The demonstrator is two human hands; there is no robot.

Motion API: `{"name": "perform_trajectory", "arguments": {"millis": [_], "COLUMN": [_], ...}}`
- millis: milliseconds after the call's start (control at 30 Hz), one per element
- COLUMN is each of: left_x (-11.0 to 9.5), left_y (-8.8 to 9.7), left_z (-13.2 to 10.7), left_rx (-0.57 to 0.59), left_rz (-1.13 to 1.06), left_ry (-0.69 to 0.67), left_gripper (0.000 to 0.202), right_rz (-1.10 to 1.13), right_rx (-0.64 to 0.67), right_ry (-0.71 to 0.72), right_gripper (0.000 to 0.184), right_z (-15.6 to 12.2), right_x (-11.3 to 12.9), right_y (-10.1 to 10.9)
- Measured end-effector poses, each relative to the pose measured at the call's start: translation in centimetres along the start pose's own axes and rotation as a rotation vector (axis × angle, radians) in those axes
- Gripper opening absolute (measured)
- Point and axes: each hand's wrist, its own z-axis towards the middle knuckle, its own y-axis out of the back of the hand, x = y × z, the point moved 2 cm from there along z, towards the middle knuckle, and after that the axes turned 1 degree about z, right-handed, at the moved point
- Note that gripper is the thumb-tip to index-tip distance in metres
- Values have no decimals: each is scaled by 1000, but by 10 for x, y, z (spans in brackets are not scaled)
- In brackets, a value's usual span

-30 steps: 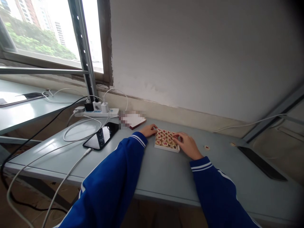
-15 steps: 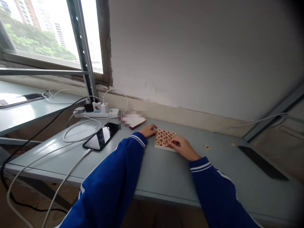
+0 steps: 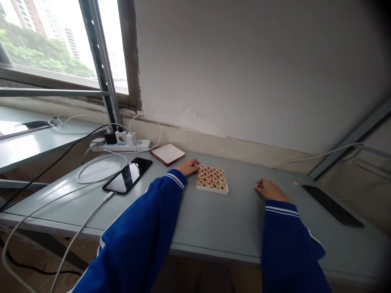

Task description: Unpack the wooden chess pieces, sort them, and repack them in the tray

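A white tray [image 3: 211,190] holds rows of round wooden xiangqi pieces [image 3: 210,177] with red and dark characters. My left hand [image 3: 187,167] rests against the tray's left side, its fingertips touching the edge. My right hand [image 3: 269,190] lies on the grey table [image 3: 214,221], well to the right of the tray. Its fingers are gathered over a small pale piece [image 3: 256,185], which is mostly hidden under them. Both blue sleeves with white stripes reach in from the bottom of the view.
A black phone [image 3: 127,176] lies on the table left of my left arm, near a power strip [image 3: 120,145] with chargers and looped white cables. A red-edged box [image 3: 167,154] stands behind the tray. A small tan object [image 3: 295,182] lies beside a dark flat slab [image 3: 332,205].
My right hand has left the tray and moved right, to where the loose piece lay, which is now covered. My left hand stays at the tray. The view has shifted slightly.
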Motion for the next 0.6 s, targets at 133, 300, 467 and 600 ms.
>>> {"name": "perform_trajectory", "arguments": {"millis": [133,300,467,600], "left_x": [1,-1,-3,-3], "left_y": [0,1,1,1], "left_z": [0,-2,-3,-3], "left_rx": [-1,-2,-1,-5], "left_rz": [-1,-3,-12,14], "left_ry": [2,-2,24,31], "left_gripper": [29,30,31,32], "right_rz": [333,543,483,456], "right_rx": [-24,-18,-8,-12], "right_ry": [303,593,695,726], "right_gripper": [31,34,29,26], "right_z": [-9,-33,-44,-44], "right_x": [51,107,124,126], "right_y": [14,19,9,6]}}
